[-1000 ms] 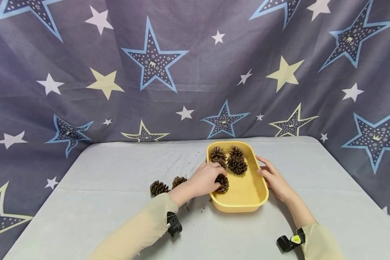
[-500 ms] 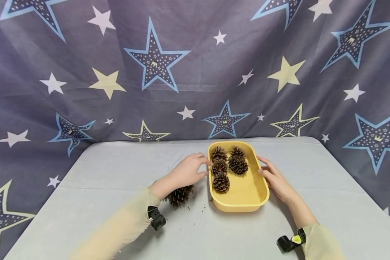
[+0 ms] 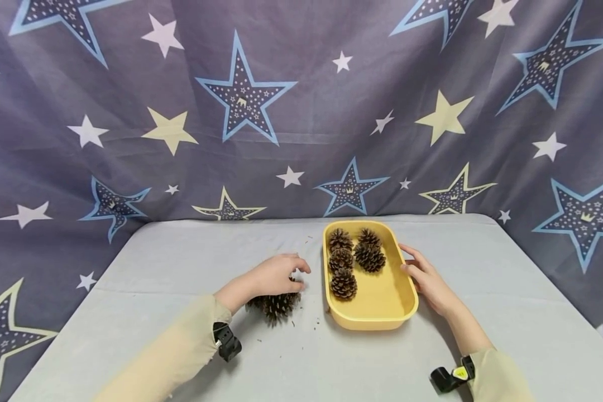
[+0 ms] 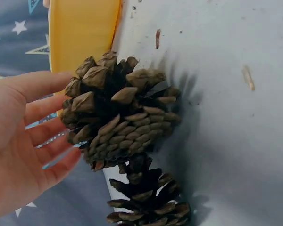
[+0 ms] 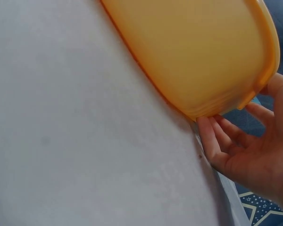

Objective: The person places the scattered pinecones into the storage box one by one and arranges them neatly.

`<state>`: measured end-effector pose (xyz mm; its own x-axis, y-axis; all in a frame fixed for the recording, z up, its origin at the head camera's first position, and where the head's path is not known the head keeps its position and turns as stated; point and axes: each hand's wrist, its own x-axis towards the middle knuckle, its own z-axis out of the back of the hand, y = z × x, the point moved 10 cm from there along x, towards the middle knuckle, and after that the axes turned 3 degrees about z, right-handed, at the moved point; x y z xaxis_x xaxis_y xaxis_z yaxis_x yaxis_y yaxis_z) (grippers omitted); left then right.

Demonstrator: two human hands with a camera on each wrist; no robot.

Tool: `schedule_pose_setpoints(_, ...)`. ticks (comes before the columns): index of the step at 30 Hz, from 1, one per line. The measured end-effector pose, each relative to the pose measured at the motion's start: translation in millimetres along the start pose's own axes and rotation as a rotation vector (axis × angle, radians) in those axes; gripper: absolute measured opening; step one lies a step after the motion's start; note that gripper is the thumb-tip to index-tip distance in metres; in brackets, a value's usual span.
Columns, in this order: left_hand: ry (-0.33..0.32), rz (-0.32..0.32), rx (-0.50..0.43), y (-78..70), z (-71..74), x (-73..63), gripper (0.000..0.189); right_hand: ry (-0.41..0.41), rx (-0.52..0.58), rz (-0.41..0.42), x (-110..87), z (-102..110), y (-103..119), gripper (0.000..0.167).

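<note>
In the head view my left hand [image 3: 276,274] is over a group of loose pine cones [image 3: 280,306] on the table, its thumb and fingers spread apart. The left wrist view shows one large pine cone [image 4: 120,113] beside those fingers, with a second pine cone [image 4: 151,197] below it. Whether the fingertips touch the large one is hard to tell. My right hand [image 3: 429,282] holds the right side of a yellow plastic container [image 3: 374,322], thumb at the rim and fingers against the outer wall. Inside the container several pine cones [image 3: 343,283] lie along its left side and far end.
The table has a pale grey cover [image 3: 362,368]. Small brown bits lie on it left of the container. A dark curtain with a star pattern [image 3: 301,111] hangs behind the table's far edge.
My left hand let go of a pine cone in the container, came out over its left rim and moved left to the loose pine cones. The right hand stayed at the container.
</note>
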<state>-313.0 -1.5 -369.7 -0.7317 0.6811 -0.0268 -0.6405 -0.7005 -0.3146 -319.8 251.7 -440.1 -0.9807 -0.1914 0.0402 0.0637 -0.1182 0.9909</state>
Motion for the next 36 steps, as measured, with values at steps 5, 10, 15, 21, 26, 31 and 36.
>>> schedule_pose_setpoints(5,0.082,0.017,0.032,1.4,-15.1,0.3,0.033,-0.003,0.001,0.006,0.5,0.8,-1.3,0.055)
schedule_pose_setpoints(10,0.107,0.053,0.083,5.5,-21.3,0.5,0.033,-0.005,-0.003,0.008,1.0,1.1,-2.5,0.054)
schedule_pose_setpoints(15,0.092,0.078,0.096,8.8,-20.9,1.6,0.032,-0.007,-0.007,0.003,1.0,1.5,-2.8,0.054)
schedule_pose_setpoints(21,0.069,0.108,0.077,16.3,-19.8,3.7,0.028,-0.003,-0.007,-0.004,0.9,1.0,-2.7,0.055)
schedule_pose_setpoints(26,0.049,0.121,0.063,22.2,-18.3,4.1,0.024,-0.001,-0.007,-0.005,0.4,0.3,-1.5,0.055)
schedule_pose_setpoints(31,0.041,0.121,0.04,25.3,-17.1,5.1,0.024,-0.003,-0.008,-0.004,-0.2,0.5,-0.9,0.055)
schedule_pose_setpoints(36,0.051,0.146,0.03,29.7,-17.5,5.9,0.029,0.0,-0.001,-0.004,0.0,0.5,-1.1,0.055)
